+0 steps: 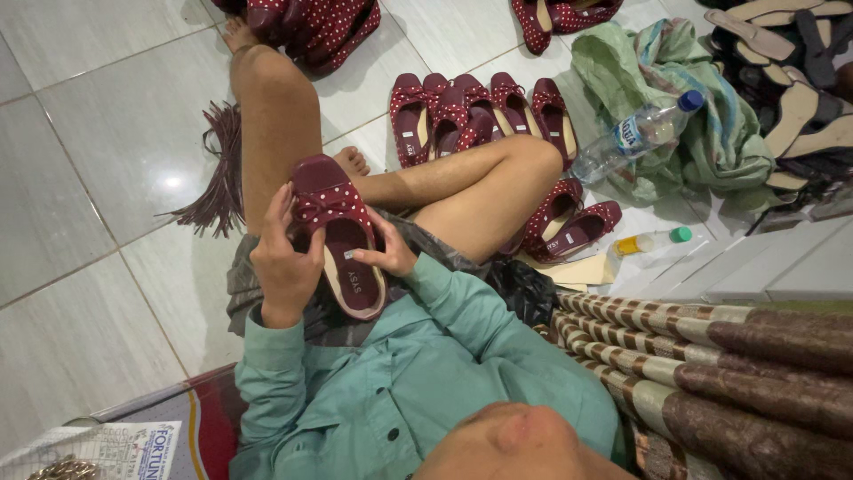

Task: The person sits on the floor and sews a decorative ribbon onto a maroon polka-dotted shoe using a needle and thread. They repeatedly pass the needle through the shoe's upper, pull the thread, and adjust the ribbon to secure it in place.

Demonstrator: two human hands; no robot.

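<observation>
Maroon flat shoe (342, 240) (white-dotted bow), tan insole, both hands

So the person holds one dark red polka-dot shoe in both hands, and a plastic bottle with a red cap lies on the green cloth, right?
Not quite: the head view shows the bottle on the green cloth has a blue cap. Both hands, left and right, do hold the shoe.

A home shoe-making workplace on a tiled floor (107, 133): maroon dotted flats (484, 116) lined up at twelve o'clock, loose soles (791, 80) heaped at two o'clock.
</observation>
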